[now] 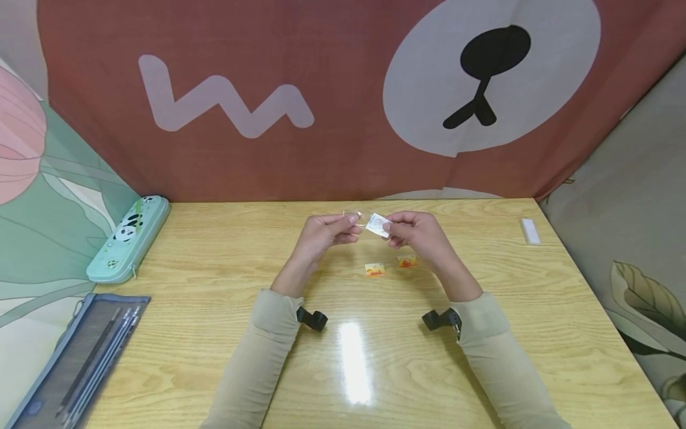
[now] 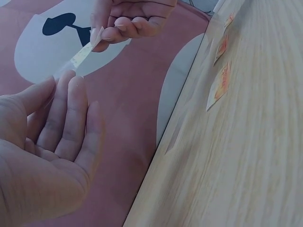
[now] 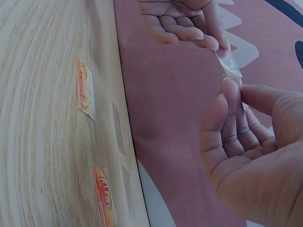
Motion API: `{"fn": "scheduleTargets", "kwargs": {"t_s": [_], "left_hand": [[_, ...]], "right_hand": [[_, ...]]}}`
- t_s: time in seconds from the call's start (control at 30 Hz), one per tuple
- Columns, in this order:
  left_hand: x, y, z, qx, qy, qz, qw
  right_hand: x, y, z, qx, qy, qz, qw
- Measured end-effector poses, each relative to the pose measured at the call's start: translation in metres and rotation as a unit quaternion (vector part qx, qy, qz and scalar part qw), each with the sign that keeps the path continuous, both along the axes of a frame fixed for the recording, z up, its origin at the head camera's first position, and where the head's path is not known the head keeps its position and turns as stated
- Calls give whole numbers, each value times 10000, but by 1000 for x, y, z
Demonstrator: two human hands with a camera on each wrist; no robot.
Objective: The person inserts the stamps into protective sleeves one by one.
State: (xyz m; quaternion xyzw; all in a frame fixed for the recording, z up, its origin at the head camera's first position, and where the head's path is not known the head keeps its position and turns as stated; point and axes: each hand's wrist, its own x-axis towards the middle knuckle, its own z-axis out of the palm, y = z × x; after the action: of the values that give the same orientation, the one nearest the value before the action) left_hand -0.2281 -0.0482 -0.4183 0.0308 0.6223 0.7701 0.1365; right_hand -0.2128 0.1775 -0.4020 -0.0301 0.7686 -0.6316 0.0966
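Above the table's far part, my left hand (image 1: pixel 329 232) pinches a clear plastic sleeve (image 2: pixel 63 69) between thumb and fingers. My right hand (image 1: pixel 420 233) holds a small white stamp (image 1: pixel 378 225) by its edge, pale side with faint grey print showing in the head view. In the right wrist view the stamp (image 3: pixel 232 74) overlaps the end of the clear plastic (image 3: pixel 224 57), which spans the space between both hands. Below them lie an orange and white stamp (image 1: pixel 375 270) and another orange one (image 1: pixel 407 262). The left wrist view shows a third stamp (image 2: pixel 229 20) farther along.
A mint panda pencil case (image 1: pixel 128 238) lies at the table's left edge. In front of it is a blue-edged mesh pouch (image 1: pixel 88 351) with several pencils inside. A white eraser-like block (image 1: pixel 530 231) sits at the far right. A printed cloth (image 1: pixel 268 161) hangs behind the table.
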Motion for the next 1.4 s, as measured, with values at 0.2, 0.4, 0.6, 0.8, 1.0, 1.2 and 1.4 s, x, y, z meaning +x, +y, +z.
{"fn": "scheduleTargets", "kwargs": {"t_s": [0.2, 0.4, 0.6, 0.8, 1.0, 1.2, 1.4], "left_hand": [[-1, -1, 0, 3, -65, 27, 10000], [0, -1, 2, 19, -118, 18, 9999], [0, 2, 3, -429, 7, -83, 9990], [1, 3, 2, -901, 146, -216, 9956], [2, 5, 2, -1047, 234, -269, 9939], [4, 7, 2, -1292, 370, -279, 9905], [5, 9, 2, -1216, 372, -350, 9913]], "right_hand": [[0, 0, -2, -115, 132, 34, 9998], [-1, -1, -2, -8, 62, -25, 10000], [-2, 0, -2, 169, 11, 34, 9999], [-2, 0, -4, 238, 52, 63, 9997], [-2, 0, -5, 356, 103, 37, 9993], [-2, -1, -4, 372, 129, -55, 9992], [-1, -2, -4, 402, 84, -99, 9991]]}}
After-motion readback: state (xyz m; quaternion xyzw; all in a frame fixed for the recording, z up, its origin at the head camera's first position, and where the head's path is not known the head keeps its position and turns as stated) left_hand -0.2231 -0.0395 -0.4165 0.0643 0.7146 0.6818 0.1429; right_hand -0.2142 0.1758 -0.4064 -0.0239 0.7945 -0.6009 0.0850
